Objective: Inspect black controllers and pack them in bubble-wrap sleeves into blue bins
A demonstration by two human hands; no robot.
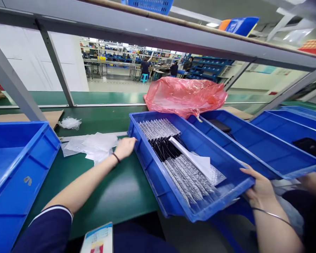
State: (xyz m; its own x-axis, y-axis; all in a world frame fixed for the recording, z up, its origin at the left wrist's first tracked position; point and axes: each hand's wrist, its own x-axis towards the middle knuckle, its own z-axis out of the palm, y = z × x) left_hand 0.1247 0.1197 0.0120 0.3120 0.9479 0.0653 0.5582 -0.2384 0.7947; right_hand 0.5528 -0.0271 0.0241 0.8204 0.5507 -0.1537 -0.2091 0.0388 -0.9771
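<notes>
A blue bin point(152, 175) lies at a slant over the front edge of the green table. It holds a row of silvery bubble-wrapped packs point(184, 179) with black cables point(164, 147) across their middle, and a folded white paper point(200, 163) on top. My right hand point(258, 184) grips the bin's near right corner, fingers over the rim. Against the bin's far left side is my left hand point(126, 147), its fingers curled at the wall; the fingertips' hold is partly hidden. Clear plastic bags point(97, 144) lie beside my left wrist.
Another blue bin point(21, 168) stands at the left. More blue bins point(265, 147) with black items sit at the right, near another person's hand point(313, 182). A red plastic bag point(184, 95) lies behind the middle bin. A metal shelf beam point(173, 35) crosses overhead.
</notes>
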